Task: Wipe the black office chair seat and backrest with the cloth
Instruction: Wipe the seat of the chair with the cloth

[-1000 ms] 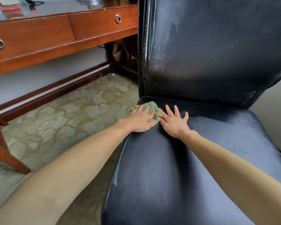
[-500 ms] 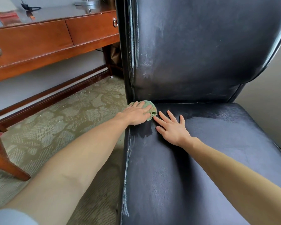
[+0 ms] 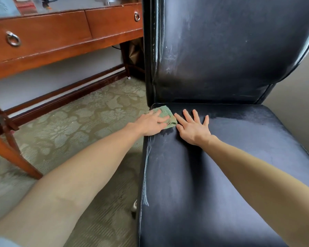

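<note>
The cloth (image 3: 165, 113), green and bunched, lies under my left hand (image 3: 152, 124) at the back left corner of the seat (image 3: 221, 175), just below the backrest (image 3: 230, 50). My left fingers lie flat and close together on it, pressing down rather than curling round it. Just to the right, my right hand (image 3: 193, 128) rests palm-down on the seat, fingers spread, the forefinger beside the cloth's edge. Left of my left hand stands a wooden desk (image 3: 61, 41) on patterned carpet (image 3: 70, 131).
</note>
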A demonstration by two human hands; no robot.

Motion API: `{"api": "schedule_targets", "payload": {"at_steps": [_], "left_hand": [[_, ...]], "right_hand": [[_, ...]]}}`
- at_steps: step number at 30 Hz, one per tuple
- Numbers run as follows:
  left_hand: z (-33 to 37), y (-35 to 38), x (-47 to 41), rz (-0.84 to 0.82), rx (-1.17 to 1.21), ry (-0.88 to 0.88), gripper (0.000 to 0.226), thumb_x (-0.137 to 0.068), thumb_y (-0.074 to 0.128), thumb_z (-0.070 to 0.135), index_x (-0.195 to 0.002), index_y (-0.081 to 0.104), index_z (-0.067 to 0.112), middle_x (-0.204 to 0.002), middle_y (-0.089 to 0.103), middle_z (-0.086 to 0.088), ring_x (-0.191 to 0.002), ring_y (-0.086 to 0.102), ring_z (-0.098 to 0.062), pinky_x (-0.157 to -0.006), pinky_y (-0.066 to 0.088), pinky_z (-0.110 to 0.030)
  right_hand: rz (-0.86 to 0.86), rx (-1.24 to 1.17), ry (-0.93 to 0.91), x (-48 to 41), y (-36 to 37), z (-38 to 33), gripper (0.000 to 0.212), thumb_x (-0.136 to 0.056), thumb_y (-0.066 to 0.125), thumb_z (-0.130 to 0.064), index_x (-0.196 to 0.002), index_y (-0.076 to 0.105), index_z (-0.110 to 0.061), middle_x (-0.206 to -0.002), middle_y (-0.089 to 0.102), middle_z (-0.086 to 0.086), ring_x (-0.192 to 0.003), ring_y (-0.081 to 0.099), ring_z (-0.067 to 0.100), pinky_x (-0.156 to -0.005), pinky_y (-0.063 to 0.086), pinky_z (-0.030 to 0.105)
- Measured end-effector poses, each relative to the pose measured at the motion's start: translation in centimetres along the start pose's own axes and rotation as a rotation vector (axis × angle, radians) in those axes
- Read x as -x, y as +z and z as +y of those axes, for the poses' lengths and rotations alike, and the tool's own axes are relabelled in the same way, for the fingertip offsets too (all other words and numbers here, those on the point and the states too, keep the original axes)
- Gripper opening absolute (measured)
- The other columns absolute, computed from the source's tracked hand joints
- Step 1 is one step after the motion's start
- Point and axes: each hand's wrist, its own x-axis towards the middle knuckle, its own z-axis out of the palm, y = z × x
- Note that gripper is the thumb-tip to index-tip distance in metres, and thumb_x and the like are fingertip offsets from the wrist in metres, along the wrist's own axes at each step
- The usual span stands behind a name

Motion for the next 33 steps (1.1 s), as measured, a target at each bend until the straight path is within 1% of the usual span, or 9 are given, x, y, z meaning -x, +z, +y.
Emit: {"api": "schedule_targets", "payload": {"at_steps": [3,5,8,13,18,24,27,30,33], "left_hand": [[0.2,1.2,1.9,0.018,0.03,-0.02,0.047,-0.1,0.026,0.056,-0.147,0.026,0.053,-0.164,0.005,0.005,-0.151,0.002,-0.025,-0.12,0.011,-0.048],[0.3,1.6,2.9,0.029,0.043,-0.035,0.047,-0.099,0.028,0.057,-0.146,0.027,0.053,-0.164,0.006,0.005,-0.151,0.003,-0.025,-0.12,0.011,-0.049],[0.5,1.9,4.3,0.054,0.08,-0.051,0.048,-0.098,0.031,0.057,-0.146,0.029,0.053,-0.164,0.009,0.004,-0.151,0.005,-0.025,-0.12,0.012,-0.049],[1.4,2.5,6.7,0.09,0.095,-0.088,0.047,-0.1,0.032,0.053,-0.147,0.032,0.049,-0.163,0.012,0.005,-0.15,0.007,-0.024,-0.12,0.013,-0.047],[2.4,3.4,10.3,0.097,0.139,-0.069,0.045,-0.102,0.031,0.049,-0.146,0.032,0.048,-0.163,0.012,0.008,-0.151,0.006,-0.022,-0.118,0.012,-0.044],[2.9,5.3,15.1,0.11,0.245,-0.012,0.041,-0.101,0.035,0.049,-0.142,0.04,0.049,-0.161,0.012,0.015,-0.151,0.003,-0.017,-0.12,0.013,-0.049],[3.6,5.6,16.3,0.098,0.219,0.0,0.041,-0.102,0.033,0.049,-0.144,0.036,0.051,-0.161,0.01,0.017,-0.15,0.001,-0.015,-0.118,0.013,-0.049],[3.9,5.4,16.0,0.098,0.173,-0.036,0.043,-0.103,0.027,0.052,-0.145,0.03,0.054,-0.161,0.009,0.018,-0.15,0.006,-0.017,-0.116,0.016,-0.049],[4.3,4.8,15.1,0.107,0.168,-0.079,0.044,-0.104,0.024,0.051,-0.147,0.026,0.052,-0.162,0.009,0.016,-0.15,0.009,-0.019,-0.116,0.017,-0.046]], "right_hand": [[0.025,-0.053,0.069,2.6,0.5,-1.5,0.054,-0.1,0.013,-0.046,-0.152,0.004,-0.037,-0.162,-0.005,-0.002,-0.148,-0.011,0.029,-0.111,-0.009,0.066],[0.041,-0.065,0.046,5.1,1.1,-2.3,0.058,-0.097,0.014,-0.053,-0.152,0.006,-0.036,-0.162,-0.004,0.0,-0.148,-0.011,0.029,-0.11,-0.009,0.066],[-0.003,-0.022,0.016,7.9,2.0,-3.1,0.062,-0.096,0.012,-0.059,-0.152,0.001,-0.037,-0.162,-0.009,-0.003,-0.147,-0.015,0.027,-0.111,-0.01,0.066],[-0.017,0.017,0.004,8.3,2.3,-3.1,0.06,-0.096,0.009,-0.056,-0.152,-0.006,-0.038,-0.161,-0.013,-0.004,-0.147,-0.018,0.025,-0.109,-0.011,0.067],[-0.013,0.005,0.002,8.2,2.3,-3.3,0.059,-0.097,0.01,-0.052,-0.152,-0.006,-0.037,-0.161,-0.017,0.0,-0.145,-0.024,0.029,-0.107,-0.011,0.069],[-0.026,-0.007,-0.011,7.8,2.2,-3.2,0.06,-0.097,0.013,-0.053,-0.151,-0.007,-0.036,-0.161,-0.016,0.0,-0.145,-0.02,0.032,-0.107,-0.009,0.07],[-0.021,0.0,-0.028,7.9,2.2,-2.9,0.06,-0.097,0.013,-0.054,-0.151,-0.007,-0.037,-0.161,-0.013,-0.001,-0.146,-0.018,0.032,-0.107,-0.008,0.07],[-0.013,0.029,-0.043,7.9,2.4,-2.7,0.059,-0.097,0.011,-0.055,-0.151,-0.007,-0.039,-0.161,-0.011,-0.003,-0.147,-0.017,0.03,-0.108,-0.007,0.069],[-0.012,0.025,-0.047,8.1,2.4,-2.6,0.057,-0.098,0.009,-0.051,-0.151,-0.006,-0.04,-0.162,-0.009,-0.004,-0.147,-0.016,0.028,-0.109,-0.007,0.068]]}}
